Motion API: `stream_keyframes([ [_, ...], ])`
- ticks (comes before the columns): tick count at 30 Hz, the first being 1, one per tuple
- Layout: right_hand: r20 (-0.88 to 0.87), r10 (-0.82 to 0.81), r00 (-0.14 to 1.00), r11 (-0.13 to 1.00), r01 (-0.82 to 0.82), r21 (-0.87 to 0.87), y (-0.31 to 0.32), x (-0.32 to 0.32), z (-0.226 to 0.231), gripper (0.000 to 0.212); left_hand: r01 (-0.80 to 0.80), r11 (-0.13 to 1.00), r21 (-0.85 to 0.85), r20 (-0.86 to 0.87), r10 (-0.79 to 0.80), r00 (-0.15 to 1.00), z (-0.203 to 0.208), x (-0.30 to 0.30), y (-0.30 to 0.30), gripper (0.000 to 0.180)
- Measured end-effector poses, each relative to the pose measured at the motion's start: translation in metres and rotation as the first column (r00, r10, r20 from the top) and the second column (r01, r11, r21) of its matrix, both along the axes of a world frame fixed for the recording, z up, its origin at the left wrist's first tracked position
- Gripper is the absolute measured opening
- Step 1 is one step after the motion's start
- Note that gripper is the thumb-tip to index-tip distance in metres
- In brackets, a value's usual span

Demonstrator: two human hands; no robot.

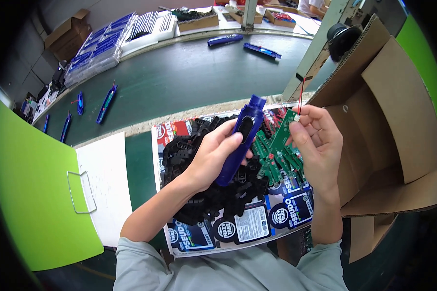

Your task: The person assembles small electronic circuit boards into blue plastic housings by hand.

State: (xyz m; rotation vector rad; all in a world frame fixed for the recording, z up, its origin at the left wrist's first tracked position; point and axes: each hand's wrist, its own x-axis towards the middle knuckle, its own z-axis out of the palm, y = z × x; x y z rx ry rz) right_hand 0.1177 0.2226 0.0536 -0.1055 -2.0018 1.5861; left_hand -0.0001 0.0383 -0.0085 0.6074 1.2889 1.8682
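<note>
My left hand is wrapped round a dark blue plastic housing, long and narrow, with a black oval inset near its upper part. Between the thumb and fingers of my right hand is a green circuit board, pinched near its top end, where red and black wires rise. The housing and the board are apart. Below my left hand lies a heap of black plastic parts. Several more green circuit boards are piled under my right hand, some with red wires.
The parts lie on a printed sheet. Beyond runs a green conveyor belt carrying several blue housings. An open cardboard box stands at the right, a bright green panel with white paper at the left. A post rises behind.
</note>
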Motion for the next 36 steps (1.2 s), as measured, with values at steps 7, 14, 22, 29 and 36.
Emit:
stream_keyframes([
  [7, -0.179, -0.028, 0.983, 0.994, 0.009, -0.105, -0.03, -0.015, -0.012, 0.028, -0.072, 0.992, 0.104, -0.032, 0.076, 0.997, -0.004, 0.003, 0.004, 0.043],
  [14, -0.151, 0.027, 0.988, 0.999, -0.032, -0.031, -0.044, -0.019, -0.031, 0.028, -0.056, 0.991, 0.119, -0.021, 0.059, 0.998, 0.0, 0.004, -0.003, 0.043],
  [22, -0.083, 0.058, 0.995, 0.998, -0.058, 0.009, -0.043, -0.017, -0.033, 0.027, -0.061, 0.991, 0.121, -0.019, 0.064, 0.998, 0.001, 0.005, 0.0, 0.042],
  [29, -0.139, -0.102, 0.985, 0.926, 0.145, 0.348, -0.033, -0.023, -0.032, 0.028, -0.077, 0.988, 0.134, -0.028, 0.081, 0.996, 0.004, 0.011, 0.005, 0.045],
  [36, -0.278, -0.272, 0.921, 0.798, 0.377, 0.469, -0.037, -0.028, -0.046, 0.041, -0.066, 0.99, 0.122, -0.166, 0.086, 0.982, 0.002, 0.016, 0.01, 0.046],
])
